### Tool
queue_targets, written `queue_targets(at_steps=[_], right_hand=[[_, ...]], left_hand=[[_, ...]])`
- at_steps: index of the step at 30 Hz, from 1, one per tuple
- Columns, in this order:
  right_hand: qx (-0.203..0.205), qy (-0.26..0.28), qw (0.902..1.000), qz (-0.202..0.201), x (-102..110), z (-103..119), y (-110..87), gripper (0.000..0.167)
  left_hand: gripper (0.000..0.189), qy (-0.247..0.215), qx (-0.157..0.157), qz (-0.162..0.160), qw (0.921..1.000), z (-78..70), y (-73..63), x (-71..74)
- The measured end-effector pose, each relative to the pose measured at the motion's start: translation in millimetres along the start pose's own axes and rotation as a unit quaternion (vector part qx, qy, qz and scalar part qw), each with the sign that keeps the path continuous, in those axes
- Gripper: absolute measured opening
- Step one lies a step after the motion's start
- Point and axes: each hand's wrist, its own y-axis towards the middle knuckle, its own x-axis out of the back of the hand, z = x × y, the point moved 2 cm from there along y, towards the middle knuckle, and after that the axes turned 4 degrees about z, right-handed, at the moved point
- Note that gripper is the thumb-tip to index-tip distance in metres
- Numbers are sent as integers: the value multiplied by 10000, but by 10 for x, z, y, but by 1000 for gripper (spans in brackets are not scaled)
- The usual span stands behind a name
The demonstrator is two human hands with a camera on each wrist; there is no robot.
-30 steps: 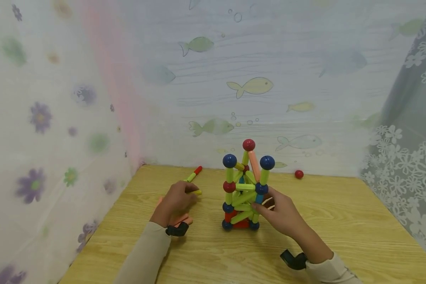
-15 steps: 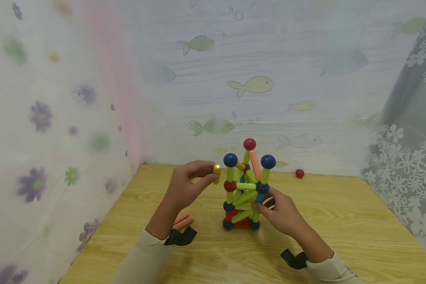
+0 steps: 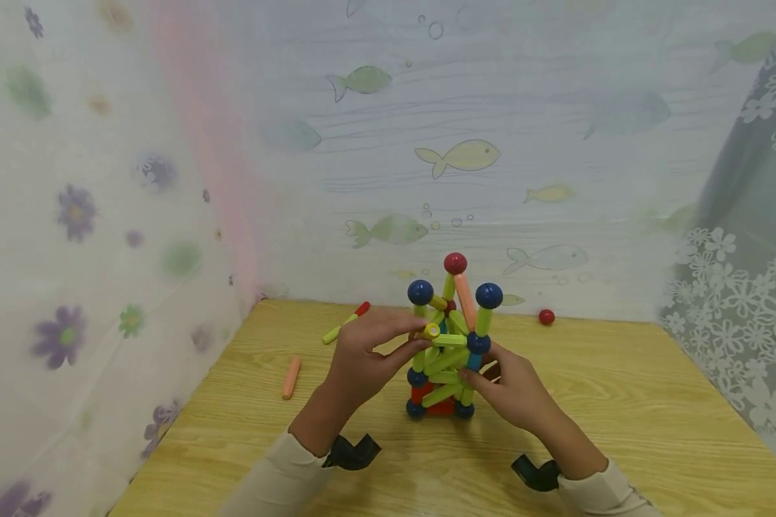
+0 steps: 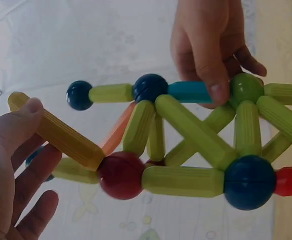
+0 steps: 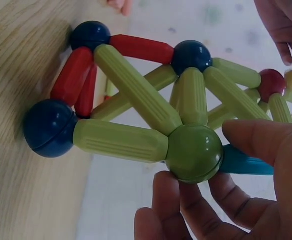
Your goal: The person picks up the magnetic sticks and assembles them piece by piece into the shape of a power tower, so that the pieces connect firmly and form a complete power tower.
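A tower [image 3: 449, 358] of magnetic rods and balls stands upright on the table, with two blue balls and a red ball at its top. My left hand [image 3: 370, 353] pinches a yellow magnetic rod [image 4: 68, 135] between thumb and fingers. In the left wrist view the rod's far end meets a red ball [image 4: 121, 175] on the tower's near left side. My right hand [image 3: 516, 386] grips the tower's right side around a green ball [image 5: 194, 152] and a teal rod [image 5: 245, 161], thumb on one side and fingers on the other.
On the wooden table [image 3: 621, 409], an orange rod [image 3: 291, 378] lies at the left. Behind the left hand lie a lime rod [image 3: 332, 335] and a red rod [image 3: 363, 309], end to end. A red ball [image 3: 546, 317] sits near the patterned back curtain [image 3: 375, 158].
My left hand has carried the yellow rod up from the left of the table and rightward to the tower's red ball. The right hand has kept its grip in place.
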Motion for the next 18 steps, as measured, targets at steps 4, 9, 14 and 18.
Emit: queue_targets(at_steps=[4,9,14,18], right_hand=[[42,-18,10000,-23,-3,-6,5,30],[29,-2,10000,22,-10,-4,1,32],[214,-176,9996,-77,-9,28,-17,29],[569,-503,9961,-439,8,79,-52,30]], left_hand=[[35,532,-293,-246,9979,-51,3,-99],[38,1018,-277,-535,9930,-94,-15,-221],[22,1390,106,-584,9885,-63,-70,-293],[14,1635,345,-616,9840,-30,-105,-314]])
